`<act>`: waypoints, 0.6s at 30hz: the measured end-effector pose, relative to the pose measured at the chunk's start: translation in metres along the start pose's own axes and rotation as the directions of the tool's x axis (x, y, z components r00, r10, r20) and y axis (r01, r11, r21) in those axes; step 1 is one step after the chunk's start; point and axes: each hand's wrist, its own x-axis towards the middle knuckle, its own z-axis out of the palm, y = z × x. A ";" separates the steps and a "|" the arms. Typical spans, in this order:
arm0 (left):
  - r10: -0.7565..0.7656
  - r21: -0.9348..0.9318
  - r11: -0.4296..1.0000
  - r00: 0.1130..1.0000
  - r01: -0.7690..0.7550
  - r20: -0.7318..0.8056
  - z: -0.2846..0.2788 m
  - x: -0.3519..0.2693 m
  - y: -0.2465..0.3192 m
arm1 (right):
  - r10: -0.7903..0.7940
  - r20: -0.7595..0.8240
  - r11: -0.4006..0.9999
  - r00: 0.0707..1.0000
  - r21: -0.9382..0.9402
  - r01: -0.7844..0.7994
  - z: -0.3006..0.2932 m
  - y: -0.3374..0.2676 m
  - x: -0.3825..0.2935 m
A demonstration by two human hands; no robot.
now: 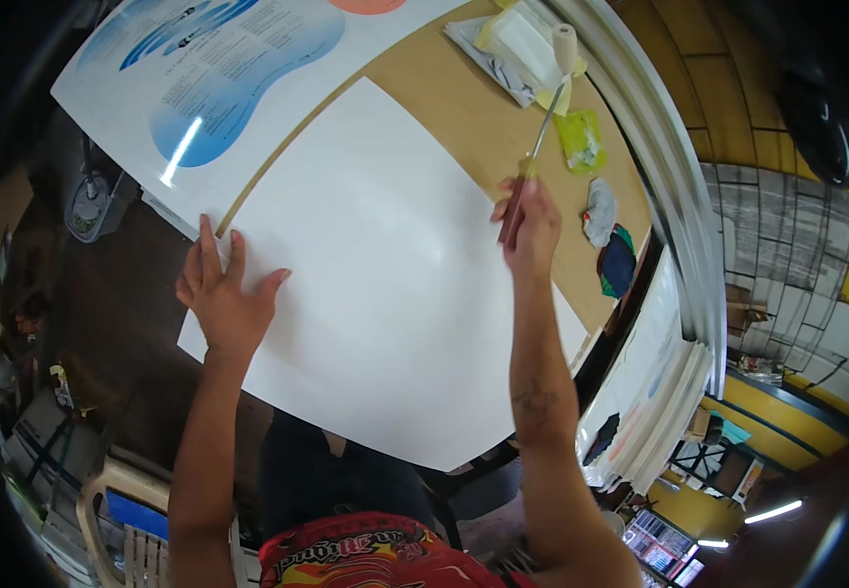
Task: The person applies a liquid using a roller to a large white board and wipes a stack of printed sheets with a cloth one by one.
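A large blank white sheet (373, 250) lies before me, its near end reaching out over the table's edge toward my body. Spread at the sheet's left edge is my left hand (230, 294), fingertips against the sheet and the strip beside it, holding nothing. My right hand (531, 220) grips the reddish-brown handle of a small paint roller (548, 117) above the sheet's right side. Its thin metal rod points away from me, ending in a short pale roller head. Whether the roller head touches anything behind it, I cannot tell.
A printed white panel (248, 81) with blue artwork covers the table's far left. Along the tan tabletop's (461, 95) right side are a white tray (524, 44), a yellow-green packet (581, 141), a grey rag (600, 213) and a dark cloth (617, 261). A plastic chair (119, 514) stands lower left.
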 end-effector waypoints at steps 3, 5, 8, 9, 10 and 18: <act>0.009 0.012 1.000 1.000 -0.009 0.004 0.003 0.000 0.000 | 0.095 0.074 0.995 0.993 0.013 -0.097 -0.025 0.011 -0.063; 0.042 -0.013 0.999 0.999 -0.043 -0.033 0.006 -0.003 -0.005 | 0.215 0.088 0.976 0.973 -0.044 -0.212 -0.038 0.016 -0.116; 0.043 -0.039 0.998 0.998 -0.045 -0.051 0.005 -0.003 -0.006 | 0.439 0.036 0.865 0.898 -0.287 -0.411 -0.058 0.009 -0.190; 0.044 -0.026 0.999 0.998 -0.046 -0.045 0.006 -0.003 -0.007 | 0.469 0.032 0.831 0.883 -0.355 -0.428 -0.062 0.002 -0.208; 0.041 -0.025 0.999 0.998 -0.042 -0.050 0.006 -0.004 -0.008 | 0.498 0.027 0.792 0.867 -0.423 -0.441 -0.066 -0.004 -0.223; -0.041 -0.140 0.990 0.998 0.035 -0.041 0.008 -0.012 0.000 | 0.258 0.271 0.475 0.927 -0.871 0.123 -0.073 -0.052 -0.180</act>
